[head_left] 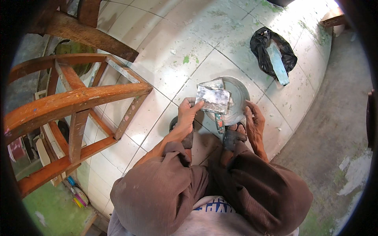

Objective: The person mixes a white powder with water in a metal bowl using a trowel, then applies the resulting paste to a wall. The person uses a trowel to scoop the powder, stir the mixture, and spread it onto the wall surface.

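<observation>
My left hand (188, 114) is closed on the edge of a flat rectangular metal scraper plate (213, 98), its thumb on top. Grey-white paste smears the plate's face. The plate is above a round bucket (241, 88) whose inner wall is coated with pale paste. A second smeared blade (212, 83) shows partly behind the plate. Below the plate sticks out a paint-spotted handle (219, 123); which blade it belongs to is hidden. At the bucket's right rim is my right hand (255, 121), fingers bent and apart; whether they touch the rim is unclear.
Wooden furniture frames (86, 94) stand on the left. A black plastic bag (289, 55) lies at the far right, with a pale blue strip (277, 63) on it. Green and white flakes (186, 59) dot the white tiles. My sandalled feet (234, 135) flank the bucket's near side.
</observation>
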`<state>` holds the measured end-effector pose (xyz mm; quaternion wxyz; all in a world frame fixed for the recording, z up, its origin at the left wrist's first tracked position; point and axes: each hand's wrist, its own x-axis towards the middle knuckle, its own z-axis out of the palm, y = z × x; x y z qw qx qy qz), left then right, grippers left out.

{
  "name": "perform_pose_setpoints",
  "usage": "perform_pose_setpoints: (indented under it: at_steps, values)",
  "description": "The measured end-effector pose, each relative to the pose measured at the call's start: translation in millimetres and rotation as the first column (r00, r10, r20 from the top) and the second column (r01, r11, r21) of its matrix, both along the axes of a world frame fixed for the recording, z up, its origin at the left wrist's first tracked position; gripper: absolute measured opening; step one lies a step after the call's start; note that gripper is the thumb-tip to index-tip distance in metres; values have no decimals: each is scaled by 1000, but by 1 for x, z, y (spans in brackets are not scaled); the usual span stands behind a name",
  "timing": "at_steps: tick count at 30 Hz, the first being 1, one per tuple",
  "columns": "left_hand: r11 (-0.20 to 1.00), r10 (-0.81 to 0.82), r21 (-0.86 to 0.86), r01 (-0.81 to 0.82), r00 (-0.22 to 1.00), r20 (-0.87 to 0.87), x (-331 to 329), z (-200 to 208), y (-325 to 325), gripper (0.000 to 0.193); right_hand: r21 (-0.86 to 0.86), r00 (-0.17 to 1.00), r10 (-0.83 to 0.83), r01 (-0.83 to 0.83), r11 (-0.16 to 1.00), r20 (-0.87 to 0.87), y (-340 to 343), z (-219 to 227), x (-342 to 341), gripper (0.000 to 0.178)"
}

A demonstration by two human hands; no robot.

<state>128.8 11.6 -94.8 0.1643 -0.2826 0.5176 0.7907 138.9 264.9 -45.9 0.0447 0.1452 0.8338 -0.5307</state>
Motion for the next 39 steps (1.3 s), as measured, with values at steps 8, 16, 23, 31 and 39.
perform_pose_setpoints:
  at_steps: [8,16,23,31,39]
  values:
    - [997,-33,-74,32,999,-12,5,-4,-5,56,294,1000,-22,23,956,-7,26,-25,-9,48]
    - [905,-422,-96,415,905,-59,20,-5,-13,71,203,975,146,-179,963,166,25,-34,-34,45]
    - [970,-234,36,240,964,-123,16,-3,-8,74,-168,952,221,-187,968,214,37,-12,-42,46]
    - [983,-55,158,91,975,-217,-29,30,-11,75,-252,976,192,-160,954,107,24,28,-70,48]
    - [981,-130,135,141,988,-86,-91,114,-28,72,-200,960,268,-246,948,87,5,103,-120,50]
